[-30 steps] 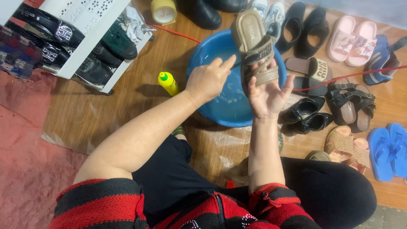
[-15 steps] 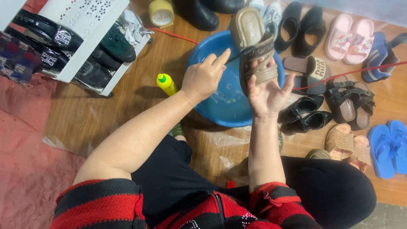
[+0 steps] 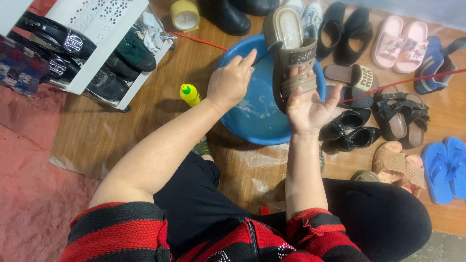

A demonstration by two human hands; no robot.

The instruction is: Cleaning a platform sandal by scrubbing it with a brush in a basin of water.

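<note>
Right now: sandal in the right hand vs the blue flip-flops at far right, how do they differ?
The brown sandal has wide straps, one with a glittery band; the blue flip-flops have thin thong straps. The sandal is held up alone in the right hand over the blue basin; the flip-flops lie paired on the floor. Both are open-toed.

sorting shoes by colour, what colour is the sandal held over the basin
Olive-brown sandal, with a glittery strap, best seen in the head view.

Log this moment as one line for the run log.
right hand: holds brown sandal | left hand: beside sandal, over blue basin | yellow bottle: on floor
</note>
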